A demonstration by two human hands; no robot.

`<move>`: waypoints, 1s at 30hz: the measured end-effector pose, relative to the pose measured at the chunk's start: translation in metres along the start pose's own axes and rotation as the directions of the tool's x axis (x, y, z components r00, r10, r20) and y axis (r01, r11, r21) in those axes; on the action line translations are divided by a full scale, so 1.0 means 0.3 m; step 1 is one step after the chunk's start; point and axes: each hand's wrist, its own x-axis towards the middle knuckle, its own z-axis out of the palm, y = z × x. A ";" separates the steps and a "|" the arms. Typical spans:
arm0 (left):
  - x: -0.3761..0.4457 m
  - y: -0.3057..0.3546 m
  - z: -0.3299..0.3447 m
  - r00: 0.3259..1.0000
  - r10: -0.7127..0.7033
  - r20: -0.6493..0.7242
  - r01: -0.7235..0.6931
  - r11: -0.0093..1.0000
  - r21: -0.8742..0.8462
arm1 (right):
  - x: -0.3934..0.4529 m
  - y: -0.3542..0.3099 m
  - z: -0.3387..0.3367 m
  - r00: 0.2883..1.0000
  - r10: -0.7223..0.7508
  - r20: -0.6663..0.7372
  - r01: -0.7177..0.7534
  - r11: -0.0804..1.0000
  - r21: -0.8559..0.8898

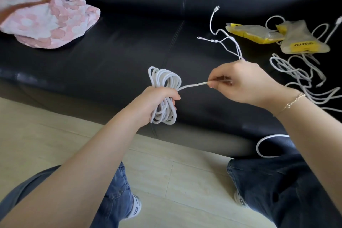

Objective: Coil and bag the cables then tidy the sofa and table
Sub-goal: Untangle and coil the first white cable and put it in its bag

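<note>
left hand (159,102): fingers wrapped round white coiled cable (164,87), held above black sofa (111,57). right hand (240,83): fingers pinching the coil's free tail (192,85), taut. advised: wrap tail snugly round coil's waist, tuck end; yellow bags (259,33) lie far right.

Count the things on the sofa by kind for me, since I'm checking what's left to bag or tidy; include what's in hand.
Coiled cable: 1, gripped by the left hand, its free end pinched by the right hand
Loose cable tangle: 1, strands too knotted to count
Yellow-and-clear bags: 2
Pink cushion: 1
Total: 5
</note>
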 end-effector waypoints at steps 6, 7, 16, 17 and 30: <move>0.016 -0.011 0.012 0.999 -0.015 -0.040 0.007 0.982 -0.188 | 0.015 -0.019 0.013 0.993 -0.039 -0.111 0.060 0.980 0.191; 0.014 -0.014 0.018 0.999 -0.016 -0.039 0.012 0.993 -0.117 | 0.018 -0.019 0.019 0.988 -0.048 -0.148 0.076 0.979 0.187; -0.011 -0.018 0.051 0.996 0.008 0.088 -0.005 0.999 -0.035 | 0.018 -0.041 0.039 0.980 0.096 -0.175 -0.083 0.993 0.081; -0.009 -0.014 0.039 0.996 -0.002 0.087 0.015 0.987 -0.161 | 0.019 -0.034 0.034 0.978 0.138 -0.155 -0.126 0.988 0.085; -0.009 0.002 0.014 0.977 0.084 0.198 0.044 0.825 -0.563 | 0.012 -0.062 0.057 0.994 0.078 0.071 -0.083 0.994 0.064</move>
